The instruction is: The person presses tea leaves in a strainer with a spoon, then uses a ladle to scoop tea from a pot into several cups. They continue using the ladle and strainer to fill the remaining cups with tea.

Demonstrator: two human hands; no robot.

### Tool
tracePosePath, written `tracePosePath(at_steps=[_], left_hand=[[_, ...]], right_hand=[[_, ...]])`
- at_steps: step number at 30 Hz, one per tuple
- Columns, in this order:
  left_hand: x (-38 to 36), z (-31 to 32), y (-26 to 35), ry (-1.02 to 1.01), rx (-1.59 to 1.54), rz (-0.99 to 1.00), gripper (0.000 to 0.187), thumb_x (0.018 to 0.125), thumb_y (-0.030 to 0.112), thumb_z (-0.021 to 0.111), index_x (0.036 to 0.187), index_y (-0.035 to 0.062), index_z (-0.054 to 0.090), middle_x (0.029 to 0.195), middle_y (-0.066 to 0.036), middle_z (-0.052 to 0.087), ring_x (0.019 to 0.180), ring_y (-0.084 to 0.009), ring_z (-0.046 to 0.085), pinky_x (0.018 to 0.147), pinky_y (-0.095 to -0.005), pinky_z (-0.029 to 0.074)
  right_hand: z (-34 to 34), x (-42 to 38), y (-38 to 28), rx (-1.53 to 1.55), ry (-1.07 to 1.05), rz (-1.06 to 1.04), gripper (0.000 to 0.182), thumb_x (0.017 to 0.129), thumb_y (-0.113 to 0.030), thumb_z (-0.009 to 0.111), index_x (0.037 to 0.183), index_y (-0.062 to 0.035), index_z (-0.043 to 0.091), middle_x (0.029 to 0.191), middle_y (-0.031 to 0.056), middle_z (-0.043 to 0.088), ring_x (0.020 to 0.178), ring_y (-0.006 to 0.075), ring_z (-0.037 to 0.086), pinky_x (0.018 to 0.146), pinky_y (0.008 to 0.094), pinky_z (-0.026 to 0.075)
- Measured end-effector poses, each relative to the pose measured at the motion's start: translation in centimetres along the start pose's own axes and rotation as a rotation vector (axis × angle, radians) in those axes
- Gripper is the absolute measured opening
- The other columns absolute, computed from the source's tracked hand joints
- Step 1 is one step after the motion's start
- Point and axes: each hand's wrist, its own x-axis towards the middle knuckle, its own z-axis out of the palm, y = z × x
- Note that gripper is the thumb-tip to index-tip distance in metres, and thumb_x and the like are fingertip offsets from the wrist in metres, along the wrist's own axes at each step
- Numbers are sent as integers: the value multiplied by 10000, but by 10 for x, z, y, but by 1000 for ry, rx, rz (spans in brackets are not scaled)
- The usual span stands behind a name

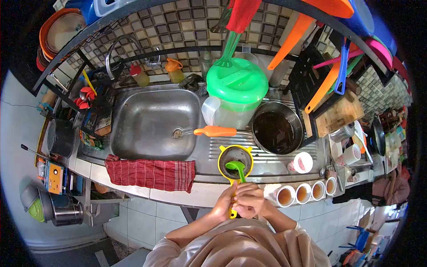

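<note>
My left hand [224, 204] is closed round the handle of a yellow-rimmed strainer [235, 147] at the counter's front edge. Dark residue shows in its mesh. A green spoon [236, 166] dips into the strainer, its handle gripped in my right hand [250, 200]. Both hands press close together in front of my body. To their right, several cups [284, 196] of brown liquid stand in a row along the edge. Behind these is another cup [302, 163], pale inside. A pan [296, 116] of dark liquid rests on the drainboard, its orange handle [215, 131] pointing left.
A pitcher with a green lid [238, 78] stands behind the pan. The steel sink [153, 120] lies to the left, with a red cloth [149, 174] over its front edge. Utensils, including an orange one [322, 91], hang from the rack overhead. A wooden board [342, 113] leans at right.
</note>
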Motion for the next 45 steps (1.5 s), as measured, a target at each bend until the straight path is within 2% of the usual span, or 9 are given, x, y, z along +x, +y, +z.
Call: tracePosePath(at_steps=[3,9,12,19,21,25,30,37,45], left_hand=[[0,-4,-1,-62,341,213,345,926,377,325,1033,75,452,760,-10,477,623,-68,490,548,-216,433],[11,-13,-5,-18,-175,-103,320,899,420,383,900,104,440,592,48,352,456,-46,346,399,-199,289],[-4,8,8,9,-145,-148,312,880,438,415,852,128,422,552,64,259,418,-36,232,375,-183,175],[1,4,-2,-22,-127,-62,325,882,423,425,863,99,438,568,52,352,439,-50,336,389,-184,265],[-9,26,13,159,-53,-30,327,882,416,432,861,90,444,588,43,394,452,-55,375,400,-187,299],[-6,6,6,69,-98,-138,323,877,437,427,857,114,433,598,50,352,445,-48,322,393,-182,255],[-4,7,7,-77,-164,-147,320,875,449,418,860,130,397,573,55,270,428,-46,254,389,-186,206],[-5,6,7,-101,-152,-127,288,888,436,397,832,153,393,592,57,293,465,-51,273,405,-181,216],[-4,6,6,-111,-187,-133,281,889,429,400,837,153,388,593,55,294,468,-51,278,404,-181,212]], right_hand=[[4,-8,8,-47,11,-4,132,623,-31,550,519,5,477,503,98,493,453,241,495,484,325,426],[-8,-13,10,-8,121,66,99,615,-94,574,579,-4,551,584,98,554,577,256,555,622,351,483],[-15,-2,-3,164,179,58,366,782,-187,474,476,-15,370,446,81,379,398,226,419,452,332,385],[4,-27,7,-109,112,93,116,621,-86,598,660,24,593,580,117,571,542,272,568,622,354,494],[3,-18,11,-161,94,28,105,627,-67,614,655,28,580,572,120,554,513,284,557,591,348,493],[-5,-7,20,63,93,6,187,686,-59,558,538,9,466,481,93,458,404,253,461,442,329,405],[-23,11,15,308,497,277,431,826,-218,409,448,-51,285,403,31,290,340,138,261,376,289,241],[-19,33,26,306,348,655,433,863,-217,433,491,-73,264,442,-24,235,405,69,215,398,253,164],[-16,59,27,107,184,662,337,842,-149,503,569,15,393,474,-23,326,471,50,271,421,251,212]])
